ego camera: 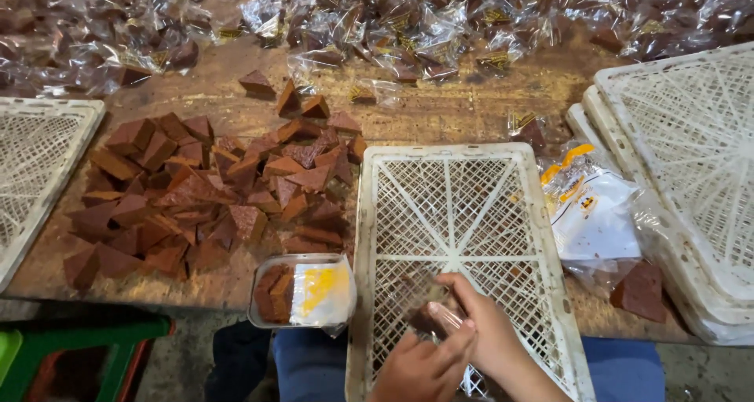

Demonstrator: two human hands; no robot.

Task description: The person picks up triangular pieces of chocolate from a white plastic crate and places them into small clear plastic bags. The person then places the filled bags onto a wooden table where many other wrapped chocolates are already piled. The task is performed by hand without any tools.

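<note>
Both my hands meet at the bottom centre over an upturned white plastic lattice tray [459, 213]. My left hand [420, 367] and my right hand [487, 327] together hold a brown triangular cake piece in a clear plastic wrapper [434, 317]. A big heap of bare brown triangular cake pieces [204, 194] lies on the wooden table to the left of the tray. A small clear tub [302, 290] with brown pieces and a yellow-and-white label sits at the table's front edge, close to my left hand.
Many wrapped pieces in clear plastic [408, 21] cover the far side of the table. White lattice trays stand at the left [39, 162] and stacked at the right [691, 158]. A bag of wrappers [593, 210] and a loose brown piece [640, 290] lie right of the middle tray. A green stool [86, 339] is below left.
</note>
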